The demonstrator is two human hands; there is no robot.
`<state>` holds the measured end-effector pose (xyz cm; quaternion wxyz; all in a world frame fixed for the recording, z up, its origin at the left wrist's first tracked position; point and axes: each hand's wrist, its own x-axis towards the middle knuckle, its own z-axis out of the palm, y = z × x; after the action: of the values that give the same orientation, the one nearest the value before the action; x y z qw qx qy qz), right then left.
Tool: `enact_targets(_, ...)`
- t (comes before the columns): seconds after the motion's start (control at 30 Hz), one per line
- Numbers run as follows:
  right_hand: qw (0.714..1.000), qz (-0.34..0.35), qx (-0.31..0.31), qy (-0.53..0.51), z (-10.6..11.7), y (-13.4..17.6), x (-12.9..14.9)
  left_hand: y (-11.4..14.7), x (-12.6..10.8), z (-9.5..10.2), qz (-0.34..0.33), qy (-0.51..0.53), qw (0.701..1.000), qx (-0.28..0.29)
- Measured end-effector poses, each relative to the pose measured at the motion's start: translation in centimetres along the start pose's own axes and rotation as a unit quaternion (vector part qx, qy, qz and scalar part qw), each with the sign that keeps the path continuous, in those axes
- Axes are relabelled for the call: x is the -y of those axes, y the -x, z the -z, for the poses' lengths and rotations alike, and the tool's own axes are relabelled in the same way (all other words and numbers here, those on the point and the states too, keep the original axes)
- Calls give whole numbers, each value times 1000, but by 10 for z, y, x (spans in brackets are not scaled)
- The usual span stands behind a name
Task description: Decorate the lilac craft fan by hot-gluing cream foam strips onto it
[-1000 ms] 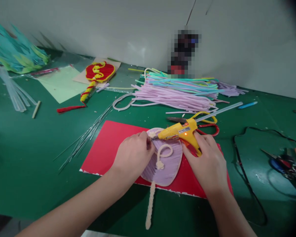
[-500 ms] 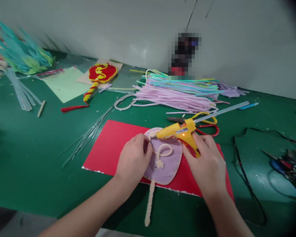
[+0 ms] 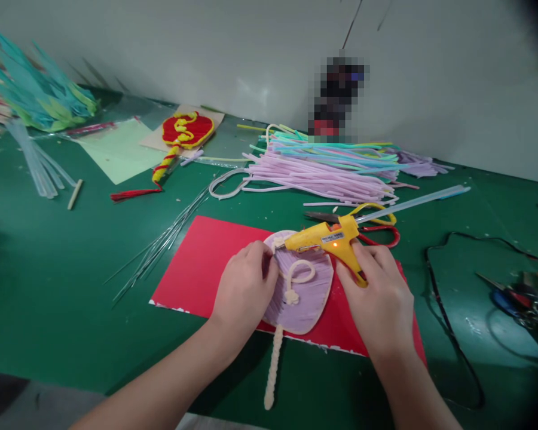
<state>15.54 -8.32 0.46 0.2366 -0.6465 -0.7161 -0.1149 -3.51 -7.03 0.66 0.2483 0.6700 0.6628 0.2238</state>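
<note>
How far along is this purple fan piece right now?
Done: purple fan is covered, cream handle attached, a cream loop lies on it. In hand: right hand aims the glue gun at the top edge, left hand pinching cream cord there. Left: cannot tell.

The fan piece (image 3: 302, 298) lies on the card sheet (image 3: 197, 263) between the left grip (image 3: 244, 289) and right grip (image 3: 379, 298); scissors (image 3: 363, 224) (partly hidden) behind the right grip, pipe cleaners (image 3: 323, 173) farther back on the bench (image 3: 49, 269).
</note>
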Motion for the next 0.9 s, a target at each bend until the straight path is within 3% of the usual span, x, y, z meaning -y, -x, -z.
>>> enact_targets(0.33, 999, 4, -38, -27, 1, -2, -5, -1, 1, -2, 0, -9, 1000, -6)
enact_targets(0.9, 999, 16, -41, -2, 1, 1, 1, 0, 1, -3, -16, -14, 1000, -10)
